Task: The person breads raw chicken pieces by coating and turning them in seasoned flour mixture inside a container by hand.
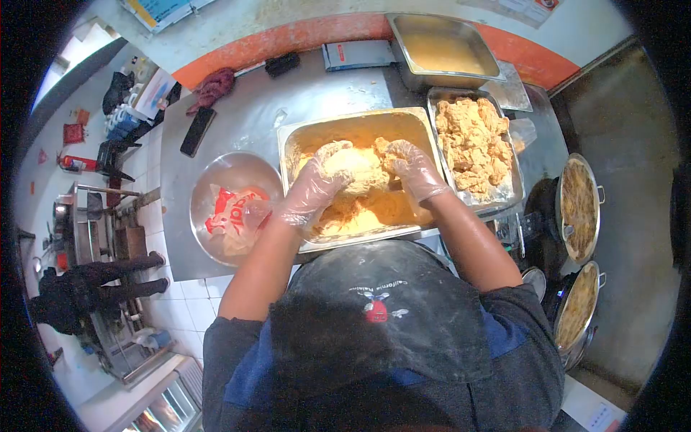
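Both hands are in clear plastic gloves, inside a deep metal pan (289,144) of yellowish flour. My left hand (315,189) curls around a thickly floured piece of chicken (362,171) near the pan's middle. My right hand (419,173) grips a smaller floured piece (387,153) at the pan's right side. Loose flour (353,216) is heaped in the near part of the pan. To the right, a metal tray (461,200) holds a pile of coated chicken (471,140).
On the left are a steel bowl (205,230) with a red-printed plastic bag (234,216) and a phone (197,132). A pan of yellowish liquid (446,50) stands at the back. Two pots of bubbling oil (579,209) are at right. Another person (79,291) is far left.
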A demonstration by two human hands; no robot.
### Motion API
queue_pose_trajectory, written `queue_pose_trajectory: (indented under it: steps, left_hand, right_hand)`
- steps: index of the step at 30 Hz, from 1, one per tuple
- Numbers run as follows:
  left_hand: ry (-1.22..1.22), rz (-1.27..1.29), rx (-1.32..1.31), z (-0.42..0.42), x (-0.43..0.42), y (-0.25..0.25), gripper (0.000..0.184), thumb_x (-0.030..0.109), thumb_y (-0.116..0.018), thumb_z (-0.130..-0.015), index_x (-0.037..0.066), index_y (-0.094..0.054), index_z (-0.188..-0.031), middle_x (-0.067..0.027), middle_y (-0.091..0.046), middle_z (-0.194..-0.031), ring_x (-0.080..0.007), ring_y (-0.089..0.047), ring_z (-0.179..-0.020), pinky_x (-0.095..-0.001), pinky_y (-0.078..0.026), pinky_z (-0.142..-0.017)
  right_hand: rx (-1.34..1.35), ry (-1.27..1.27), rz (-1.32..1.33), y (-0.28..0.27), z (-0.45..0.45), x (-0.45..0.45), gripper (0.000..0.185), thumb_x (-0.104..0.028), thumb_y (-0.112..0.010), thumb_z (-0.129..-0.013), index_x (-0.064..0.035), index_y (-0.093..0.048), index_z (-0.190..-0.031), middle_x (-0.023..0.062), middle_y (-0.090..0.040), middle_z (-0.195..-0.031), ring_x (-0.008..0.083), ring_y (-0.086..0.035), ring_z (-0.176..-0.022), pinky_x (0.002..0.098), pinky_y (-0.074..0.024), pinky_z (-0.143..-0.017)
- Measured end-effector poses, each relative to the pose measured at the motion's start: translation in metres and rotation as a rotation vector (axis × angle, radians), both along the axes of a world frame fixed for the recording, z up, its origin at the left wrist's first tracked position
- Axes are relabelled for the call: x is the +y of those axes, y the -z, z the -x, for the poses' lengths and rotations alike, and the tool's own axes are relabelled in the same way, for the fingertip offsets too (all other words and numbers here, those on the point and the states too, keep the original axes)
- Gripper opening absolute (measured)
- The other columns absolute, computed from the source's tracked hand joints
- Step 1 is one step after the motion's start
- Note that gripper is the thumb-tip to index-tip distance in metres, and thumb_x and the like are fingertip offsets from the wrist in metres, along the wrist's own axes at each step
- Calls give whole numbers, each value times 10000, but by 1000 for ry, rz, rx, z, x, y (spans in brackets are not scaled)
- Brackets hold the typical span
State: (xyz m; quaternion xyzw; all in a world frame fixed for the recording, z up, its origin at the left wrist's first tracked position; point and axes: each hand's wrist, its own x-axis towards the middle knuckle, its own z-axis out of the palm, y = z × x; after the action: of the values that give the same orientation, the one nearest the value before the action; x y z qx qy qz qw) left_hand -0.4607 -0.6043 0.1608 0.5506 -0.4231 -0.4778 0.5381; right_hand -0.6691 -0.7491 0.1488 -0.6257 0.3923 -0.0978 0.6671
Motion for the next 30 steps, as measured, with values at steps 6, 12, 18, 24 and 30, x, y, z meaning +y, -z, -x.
queue_pose_trajectory:
  steps: [6,12,18,24,30]
  left_hand:
    - [-259,-62,249,36,2,-35,499,27,-641,-958,21,-555,-1449,-114,-601,-1430,-213,-564,-1319,-352,-456,-1127]
    - [-372,-23,243,43,-3,-13,511,-37,-573,-997,3,-461,-1493,-123,-627,-1345,-195,-594,-1258,-341,-480,-1091]
    - [-229,75,119,43,1,34,520,-27,-569,-943,-7,-480,-1455,-113,-614,-1356,-203,-581,-1265,-337,-453,-1103]
    - [-54,-71,-668,21,22,-21,609,123,-705,-925,3,-473,-1475,-200,-575,-1415,-335,-549,-1337,-424,-439,-1138]
    - [-148,40,-867,4,54,-30,684,156,-773,-797,-14,-535,-1415,-270,-633,-1291,-459,-613,-1185,-494,-493,-1046]
  right_hand:
    - [-34,119,-97,18,-4,14,346,-162,-579,-1051,-107,-558,-1392,68,-617,-1338,208,-633,-1194,411,-613,-867]
    - [-329,258,-351,31,-10,28,362,-213,-596,-1033,-62,-587,-1362,69,-645,-1335,208,-631,-1212,375,-557,-951]
    - [-351,96,-206,4,-15,50,332,-199,-661,-966,-84,-634,-1276,49,-672,-1161,216,-645,-1076,413,-535,-930]
    - [138,-302,701,-21,9,4,306,-190,-735,-916,-23,-703,-1171,140,-743,-1075,231,-716,-966,387,-577,-849]
    - [773,-821,1252,-66,7,-19,321,-344,-641,-937,-41,-743,-912,194,-730,-924,394,-705,-911,492,-559,-789]
